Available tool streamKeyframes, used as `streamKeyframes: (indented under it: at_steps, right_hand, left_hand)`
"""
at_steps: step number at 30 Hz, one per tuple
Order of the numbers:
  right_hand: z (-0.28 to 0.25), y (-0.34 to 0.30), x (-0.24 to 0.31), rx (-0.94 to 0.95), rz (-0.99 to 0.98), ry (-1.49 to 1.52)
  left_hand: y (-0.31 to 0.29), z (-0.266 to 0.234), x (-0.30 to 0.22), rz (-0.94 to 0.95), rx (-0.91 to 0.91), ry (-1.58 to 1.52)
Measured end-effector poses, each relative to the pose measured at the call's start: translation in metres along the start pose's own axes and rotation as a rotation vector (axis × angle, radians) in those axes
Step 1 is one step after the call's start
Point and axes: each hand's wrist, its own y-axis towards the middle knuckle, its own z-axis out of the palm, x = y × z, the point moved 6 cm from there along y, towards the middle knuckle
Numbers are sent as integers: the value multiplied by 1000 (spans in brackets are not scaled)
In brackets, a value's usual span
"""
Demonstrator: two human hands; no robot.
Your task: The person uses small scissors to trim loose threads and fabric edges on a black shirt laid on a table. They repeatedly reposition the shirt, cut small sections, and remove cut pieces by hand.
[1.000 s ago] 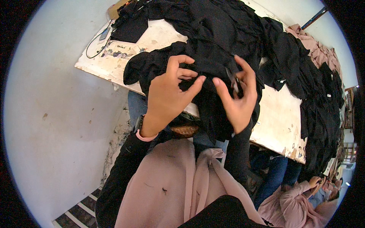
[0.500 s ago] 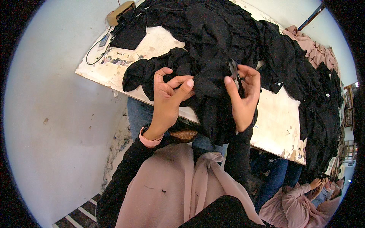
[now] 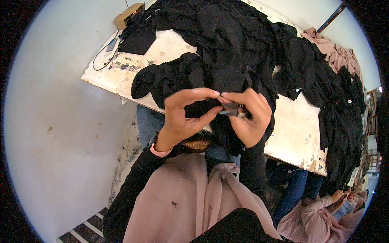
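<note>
My left hand (image 3: 178,115) curves its finger and thumb round toward my right hand, its tips closed at the edge of the black garment (image 3: 227,79). The fingertips of my right hand (image 3: 252,115) meet those of the left. Within my right hand lie small metal thread snips (image 3: 230,112), their blades pointing left toward the left thumb. Fingers and blur partly hide the snips and the bit of cloth between the tips. The garment lies bunched on the table and hangs over its near edge.
Heaped black cloth (image 3: 336,117) runs along the worn white table (image 3: 293,137). Pink cloth (image 3: 334,52) is piled at the far right. A yellowish box (image 3: 129,16), a phone-like device (image 3: 110,45) and a cable sit at the far left. Another person (image 3: 312,216) works at lower right.
Both hands have come together and down toward me, fingertips now meeting. The snips have swung from pointing up to pointing left.
</note>
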Motion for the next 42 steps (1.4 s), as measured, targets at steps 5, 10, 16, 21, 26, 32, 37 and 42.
streamKeyframes:
  at_steps: [5, 10, 16, 21, 26, 32, 37, 42]
  right_hand:
    - [1, -23, 33, 73, -220, -256]
    - [-7, -36, 47, 38, -207, -334]
    - [-16, -26, 43, -68, -50, -336]
    - [-14, -16, 22, -34, 346, 6]
    - [3, -12, 9, 132, 502, 40]
    - [13, -8, 6, 157, 480, 53]
    - [1, -13, -3, -74, 583, 312]
    - [7, -9, 2, -24, 317, 204]
  left_hand:
    - [0, -11, -6, 293, 7, 392]
    - [-4, -9, -11, 406, 76, 347]
    - [0, -6, -14, 60, 57, 306]
    - [1, -15, 1, -292, -68, 25]
    - [2, -16, -4, -194, -5, 89]
    - [-1, -13, -2, -57, 53, 106]
    - [-8, -17, 20, -407, -78, -316]
    - [-7, -12, 20, -507, -53, -499]
